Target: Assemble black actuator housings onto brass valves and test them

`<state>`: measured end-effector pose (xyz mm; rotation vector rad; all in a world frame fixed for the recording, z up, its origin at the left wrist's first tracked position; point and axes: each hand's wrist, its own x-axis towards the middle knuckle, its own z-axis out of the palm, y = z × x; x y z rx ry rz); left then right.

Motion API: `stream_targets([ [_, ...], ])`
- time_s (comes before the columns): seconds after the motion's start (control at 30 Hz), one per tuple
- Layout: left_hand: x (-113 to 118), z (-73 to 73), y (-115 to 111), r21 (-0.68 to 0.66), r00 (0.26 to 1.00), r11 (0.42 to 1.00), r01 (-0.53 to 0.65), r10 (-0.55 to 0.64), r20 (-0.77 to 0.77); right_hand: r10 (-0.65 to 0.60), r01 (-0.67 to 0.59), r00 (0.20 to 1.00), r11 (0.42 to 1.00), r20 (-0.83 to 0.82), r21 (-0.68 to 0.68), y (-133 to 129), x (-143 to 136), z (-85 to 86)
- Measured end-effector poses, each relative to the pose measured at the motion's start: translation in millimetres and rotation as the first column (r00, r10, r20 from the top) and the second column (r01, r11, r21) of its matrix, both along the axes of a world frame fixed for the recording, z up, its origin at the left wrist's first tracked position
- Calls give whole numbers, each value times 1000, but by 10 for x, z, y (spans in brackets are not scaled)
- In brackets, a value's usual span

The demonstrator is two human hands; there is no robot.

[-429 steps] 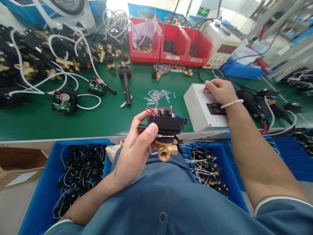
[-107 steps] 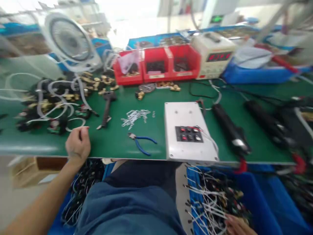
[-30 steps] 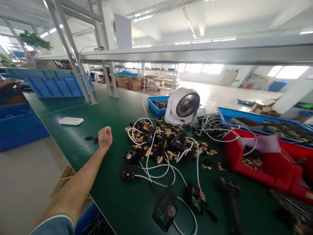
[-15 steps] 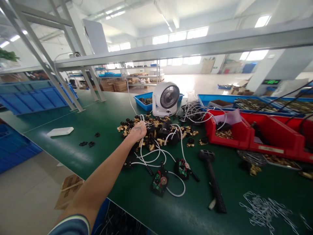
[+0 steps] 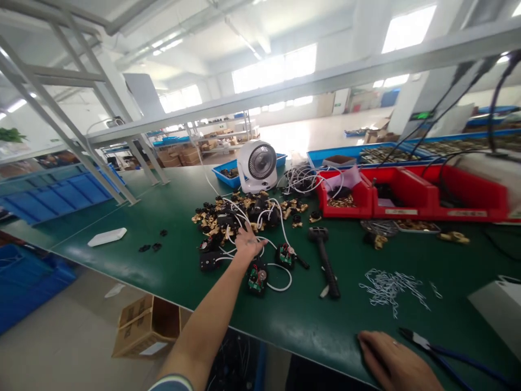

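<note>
My left hand [image 5: 248, 243] reaches over the middle of the bench with its fingers spread, holding nothing that I can see. White cables pass under and beside it. Just beyond lies a heap of brass valve fittings [image 5: 211, 221] with black parts and black housings. In front of the hand is an opened black housing with a green circuit board [image 5: 258, 279]; a second circuit board unit [image 5: 285, 255] lies to its right. My right hand [image 5: 396, 361] rests at the bench's front edge, fingers lying forward and partly hidden, left of blue-handled pliers [image 5: 425, 343].
A black-handled hammer [image 5: 325, 263] and a pile of metal clips [image 5: 391, 288] lie on the right. Red bins [image 5: 415, 201] stand behind them. A white fan [image 5: 257, 165] stands behind the heap. At left are a white bar [image 5: 107, 237] and small black parts [image 5: 156, 247].
My left hand has come back from the heap towards me, its fingers opening. My right hand and the pliers have come into view as the head view shifted right and down.
</note>
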<state>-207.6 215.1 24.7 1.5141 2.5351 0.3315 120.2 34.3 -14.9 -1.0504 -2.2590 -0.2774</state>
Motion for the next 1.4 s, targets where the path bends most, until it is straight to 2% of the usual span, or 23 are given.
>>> stream_targets([
  [0.07, 132, -37, -56, 27, 1000, 1000, -6, 5, 8, -9, 9, 1000, 1000, -21, -13, -17, -6, 33],
  [0.13, 163, -41, -114, 59, 1000, 998, 7, -8, 18, -20, 19, 999, 999, -42, -42, -16, 19, -3],
  [0.33, 52, -59, -202, 144, 993, 984, 107, -112, 25, -49, 40, 994, 995, -98, -88, -17, 61, -150],
  [0.53, 44, -113, -155, 173, 993, 979, 108, -116, 37, -54, 41, 991, 994, -122, -100, -34, 50, -128],
  [0.67, -21, -24, -152, 167, 993, 983, 82, -95, 71, -24, 5, 990, 990, -136, -139, -40, 75, -174],
  [0.77, -120, 159, -123, 170, 989, 984, 52, -74, 127, -5, -37, 983, 974, -185, -223, -100, 86, -229],
  [0.83, -193, 331, -78, 170, 977, 985, 40, -74, 200, -9, -97, 958, 929, -285, -356, -106, 39, -170],
  [0.87, -225, 424, -50, 169, 966, 985, 35, -77, 247, -24, -143, 935, 888, -354, -438, -68, -16, -91],
  [0.93, -266, 604, 6, 184, 933, 983, 28, -92, 349, -101, -253, 863, 761, -494, -597, 140, -202, 157],
  [1.0, -257, 751, 59, 206, 891, 978, 23, -114, 440, -239, -299, 790, 653, -564, -696, 544, -481, 460],
  [1.03, -232, 805, 84, 213, 870, 977, 24, -126, 477, -348, -308, 742, 582, -573, -753, 806, -641, 598],
  [1.13, -84, 877, 158, 203, 829, 978, 40, -146, 539, -401, -323, 738, 497, -543, -805, 1642, -1110, 847],
  [1.2, 46, 861, 215, 172, 833, 984, 43, -130, 538, -389, -343, 771, 414, -505, -843, 2069, -1367, 856],
  [1.27, 178, 810, 277, 139, 855, 990, 24, -92, 510, -346, -360, 809, 349, -476, -865, 2291, -1574, 781],
  [1.33, 302, 738, 333, 125, 880, 992, -15, -47, 473, -277, -382, 835, 329, -475, -864, 2309, -1739, 675],
  [1.4, 404, 656, 368, 131, 894, 990, -61, -4, 448, -200, -412, 846, 347, -495, -843, 2189, -1863, 578],
])
